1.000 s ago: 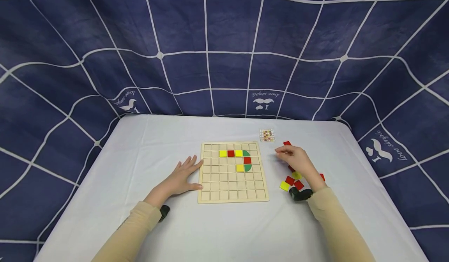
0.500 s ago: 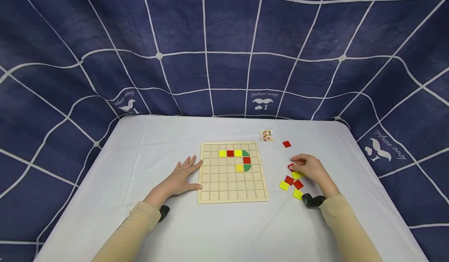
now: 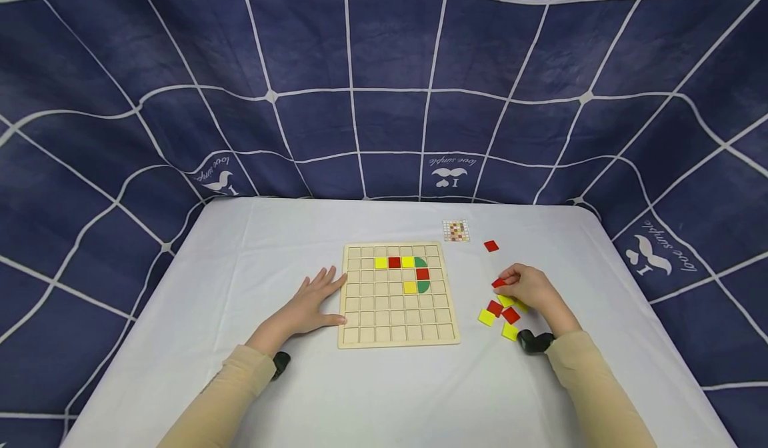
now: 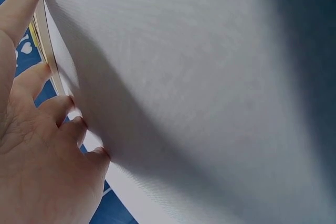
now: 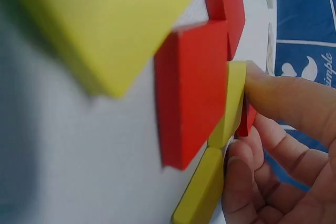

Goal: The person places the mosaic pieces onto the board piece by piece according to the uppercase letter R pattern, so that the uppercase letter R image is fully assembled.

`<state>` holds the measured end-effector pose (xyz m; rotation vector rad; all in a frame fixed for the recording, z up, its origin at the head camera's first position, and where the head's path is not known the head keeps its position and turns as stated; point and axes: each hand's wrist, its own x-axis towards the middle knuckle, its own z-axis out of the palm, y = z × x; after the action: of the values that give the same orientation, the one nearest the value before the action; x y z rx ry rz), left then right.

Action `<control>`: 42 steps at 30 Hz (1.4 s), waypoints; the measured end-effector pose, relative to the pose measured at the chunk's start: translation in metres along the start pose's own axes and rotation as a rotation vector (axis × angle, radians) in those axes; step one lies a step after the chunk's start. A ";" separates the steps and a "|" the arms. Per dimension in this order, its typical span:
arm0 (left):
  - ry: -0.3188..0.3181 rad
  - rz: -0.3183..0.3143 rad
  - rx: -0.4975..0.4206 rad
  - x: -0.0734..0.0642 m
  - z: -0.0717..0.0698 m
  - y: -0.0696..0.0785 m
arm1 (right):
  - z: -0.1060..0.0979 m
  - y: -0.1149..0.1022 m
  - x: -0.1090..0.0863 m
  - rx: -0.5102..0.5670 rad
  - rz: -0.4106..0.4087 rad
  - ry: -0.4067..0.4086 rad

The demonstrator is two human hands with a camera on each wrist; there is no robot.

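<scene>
The wooden grid board (image 3: pixel 384 316) lies on the white table, several red, yellow and green tiles set in its upper right cells. My left hand (image 3: pixel 313 303) rests beside it with fingers spread, thumb and fingertips touching its left edge; in the left wrist view the hand (image 4: pixel 50 135) is against the board's side. To the right, my right hand (image 3: pixel 531 287) pinches a red square tile (image 3: pixel 499 283) over the loose pile. In the right wrist view, that red tile (image 5: pixel 248 118) shows between thumb and fingers, partly hidden, close behind a yellow tile (image 5: pixel 233 100).
Loose tiles lie around the right hand, among them a red tile (image 3: pixel 511 315) and a yellow tile (image 3: pixel 487 317). Farther back is a lone red tile (image 3: pixel 491 246). A small printed pattern card (image 3: pixel 456 231) lies behind the board. A blue curtain (image 3: pixel 390 121) surrounds the table.
My right hand has moved right and toward me from beside the board's right edge to the loose tiles, and now pinches a red tile. The left hand has stayed in place.
</scene>
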<state>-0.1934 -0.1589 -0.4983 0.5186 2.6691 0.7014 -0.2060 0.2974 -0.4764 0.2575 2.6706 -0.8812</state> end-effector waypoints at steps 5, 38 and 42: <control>-0.002 -0.003 -0.002 0.000 0.000 0.001 | 0.000 -0.001 0.000 -0.014 0.006 -0.019; 0.004 -0.010 0.015 0.000 0.000 0.002 | 0.079 -0.121 0.004 0.287 -0.317 -0.001; 0.008 -0.008 0.019 0.000 0.000 0.003 | 0.088 -0.130 0.002 0.245 -0.367 -0.038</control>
<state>-0.1929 -0.1569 -0.4968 0.5108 2.6866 0.6775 -0.2216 0.1410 -0.4732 -0.2023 2.6144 -1.3102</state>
